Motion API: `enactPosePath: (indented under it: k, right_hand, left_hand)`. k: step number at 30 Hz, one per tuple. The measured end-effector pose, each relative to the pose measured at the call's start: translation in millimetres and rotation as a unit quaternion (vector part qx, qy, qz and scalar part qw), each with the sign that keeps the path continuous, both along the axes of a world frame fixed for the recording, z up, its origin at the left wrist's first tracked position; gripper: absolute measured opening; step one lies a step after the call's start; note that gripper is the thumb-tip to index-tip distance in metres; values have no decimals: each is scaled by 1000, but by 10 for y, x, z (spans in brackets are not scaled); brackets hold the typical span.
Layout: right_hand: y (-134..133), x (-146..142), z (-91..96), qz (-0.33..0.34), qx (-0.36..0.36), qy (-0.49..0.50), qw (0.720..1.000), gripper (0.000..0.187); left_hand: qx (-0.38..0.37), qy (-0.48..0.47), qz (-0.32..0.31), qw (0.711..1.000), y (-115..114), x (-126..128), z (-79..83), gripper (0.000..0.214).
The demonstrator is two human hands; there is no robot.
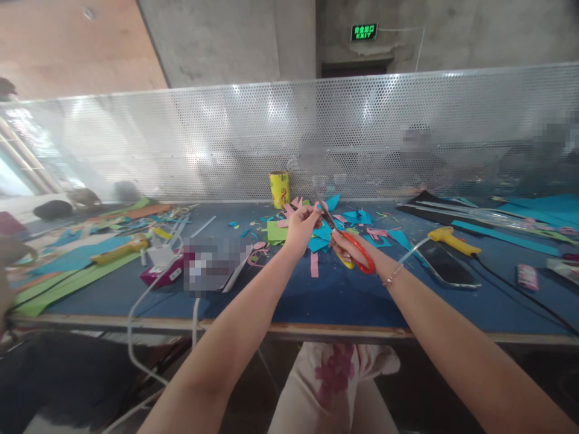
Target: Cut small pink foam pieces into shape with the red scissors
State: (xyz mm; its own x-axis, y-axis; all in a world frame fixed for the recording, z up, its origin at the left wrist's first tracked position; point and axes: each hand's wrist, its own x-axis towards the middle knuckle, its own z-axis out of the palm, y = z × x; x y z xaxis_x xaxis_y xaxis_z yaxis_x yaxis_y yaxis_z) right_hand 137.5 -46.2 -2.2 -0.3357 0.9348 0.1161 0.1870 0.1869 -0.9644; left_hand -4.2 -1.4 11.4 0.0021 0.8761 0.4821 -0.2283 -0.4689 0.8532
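Scissors (pixel 357 243) in R hand (pixel 342 245), blades (pixel 327 217) nr L hand (pixel 304 226) fingertips.

This looks like a craft workshop in a public or shared building rather than a home. The long blue work table (pixel 312 310) is strewn with small coloured scraps (pixel 319 239), with scissors (pixel 368 256) among them. Larger blue sheets (pixel 545 209) lie at the far right and a green sheet (pixel 63 286) at the left. A yellow glue gun (pixel 459 243) lies on the right, and a purple power strip (pixel 167 276) sits on the left. Beyond stand a perforated metal screen (pixel 226 138), a bare concrete wall (pixel 235 39) and a lit exit sign (pixel 363 32).
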Motion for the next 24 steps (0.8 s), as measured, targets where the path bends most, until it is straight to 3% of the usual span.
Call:
enactPosePath:
  k: [10,17,24]
  right_hand:
    - [48,8,-58,-8,20,2,1000,51]
    - [-2,1,6,-8,29,-29,999,55]
    - [-44,-5,60,-19,0,-30,999,45]
  left_hand:
    - [-8,-15,-22,1000,-3,-4,2,23]
    - [-18,-14,-12,1000,-15,4,3,24]
    - [-10,-14,-1,1000,0,1,-5,23]
